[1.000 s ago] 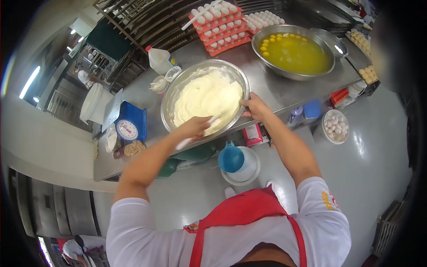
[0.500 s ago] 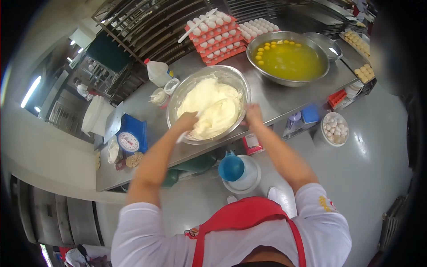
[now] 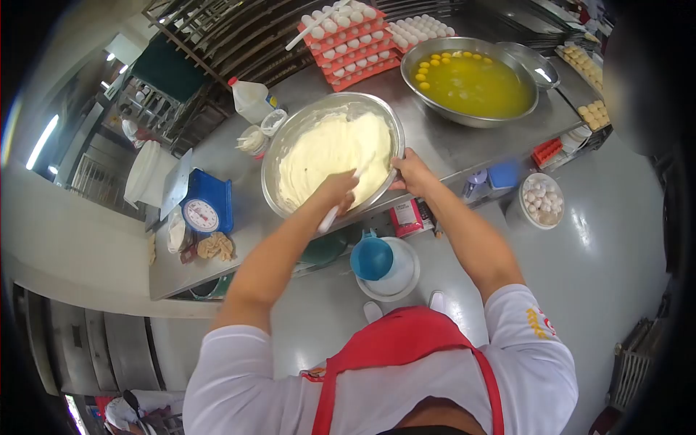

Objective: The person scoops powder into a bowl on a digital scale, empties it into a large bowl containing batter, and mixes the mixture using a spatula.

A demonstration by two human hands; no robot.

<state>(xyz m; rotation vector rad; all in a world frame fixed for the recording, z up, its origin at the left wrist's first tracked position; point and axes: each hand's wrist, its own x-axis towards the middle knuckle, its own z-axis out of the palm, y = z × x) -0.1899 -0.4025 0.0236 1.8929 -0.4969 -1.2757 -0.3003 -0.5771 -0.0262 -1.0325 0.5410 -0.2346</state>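
Observation:
A large steel mixing bowl point(image 3: 304, 116) holds pale yellow, creamy batter point(image 3: 315, 154). My left hand point(image 3: 338, 191) is closed around the white handle of a spatula point(image 3: 328, 219) over the bowl's near side. The handle slants down toward me, and the spatula's blade cannot be made out against the batter. My right hand point(image 3: 413, 172) grips the bowl's right rim, thumb and fingers around the edge. Smooth batter is heaped toward the right side of the bowl.
Behind stand a bowl of cracked eggs point(image 3: 478, 94) and stacked egg trays point(image 3: 346, 54). A plastic jug point(image 3: 251, 100) and a blue scale point(image 3: 210, 206) are to the left. Below the steel table point(image 3: 246, 250) sits a bucket with a blue pitcher point(image 3: 371, 259).
My left hand has moved right with the spatula, and the batter now heaps farther right. My right hand, blurred at the rim before, is now steady on it. The view has shifted slightly.

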